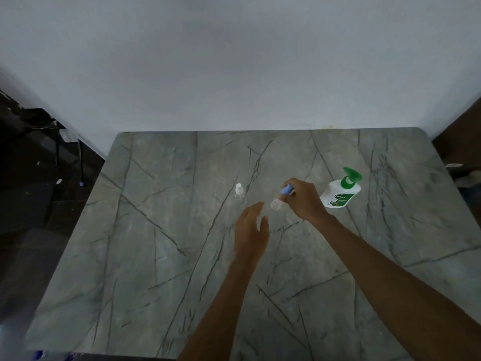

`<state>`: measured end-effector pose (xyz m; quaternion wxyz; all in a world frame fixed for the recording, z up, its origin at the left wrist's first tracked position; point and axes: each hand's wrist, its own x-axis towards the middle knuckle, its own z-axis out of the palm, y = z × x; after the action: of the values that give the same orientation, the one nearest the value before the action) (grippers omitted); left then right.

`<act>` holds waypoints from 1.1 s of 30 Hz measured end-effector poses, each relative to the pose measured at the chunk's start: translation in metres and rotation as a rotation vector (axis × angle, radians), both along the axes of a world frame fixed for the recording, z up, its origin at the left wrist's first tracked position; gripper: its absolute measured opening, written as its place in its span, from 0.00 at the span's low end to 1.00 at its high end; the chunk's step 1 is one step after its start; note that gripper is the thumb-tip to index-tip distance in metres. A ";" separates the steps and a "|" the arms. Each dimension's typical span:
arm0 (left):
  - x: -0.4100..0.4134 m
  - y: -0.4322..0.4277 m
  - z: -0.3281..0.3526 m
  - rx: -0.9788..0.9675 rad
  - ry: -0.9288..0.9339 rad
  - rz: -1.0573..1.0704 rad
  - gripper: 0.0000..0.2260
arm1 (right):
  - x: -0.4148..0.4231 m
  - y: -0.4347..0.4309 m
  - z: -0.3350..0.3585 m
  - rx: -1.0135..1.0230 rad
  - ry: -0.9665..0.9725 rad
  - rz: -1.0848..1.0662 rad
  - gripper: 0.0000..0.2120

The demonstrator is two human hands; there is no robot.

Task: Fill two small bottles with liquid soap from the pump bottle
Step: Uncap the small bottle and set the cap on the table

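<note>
A white pump bottle [339, 191] with a green pump head stands at the right of the marble table [161, 256]. A small clear bottle with a white cap [240, 194] stands near the table's middle. My right hand [303, 199] grips a second small clear bottle [276, 203] by its blue cap, holding it tilted just above the table. My left hand [251, 227] hovers with fingers straight, just below and left of that bottle, touching nothing.
A pale wall runs along the table's far edge. Dark clutter and a thin stand [80, 165] sit on the floor to the left. A dark surface [463, 152] lies beyond the right edge.
</note>
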<state>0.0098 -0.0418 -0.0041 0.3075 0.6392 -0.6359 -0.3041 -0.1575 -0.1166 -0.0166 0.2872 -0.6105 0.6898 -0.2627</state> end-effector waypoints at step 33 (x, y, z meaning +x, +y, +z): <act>0.005 0.009 0.027 -0.132 0.116 -0.117 0.14 | -0.003 0.041 0.107 -0.032 -0.098 0.443 0.24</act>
<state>0.0143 -0.0329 0.0231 0.3670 0.5608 -0.6717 -0.3156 -0.1603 -0.0754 0.0908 0.3612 -0.7380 0.5199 -0.2336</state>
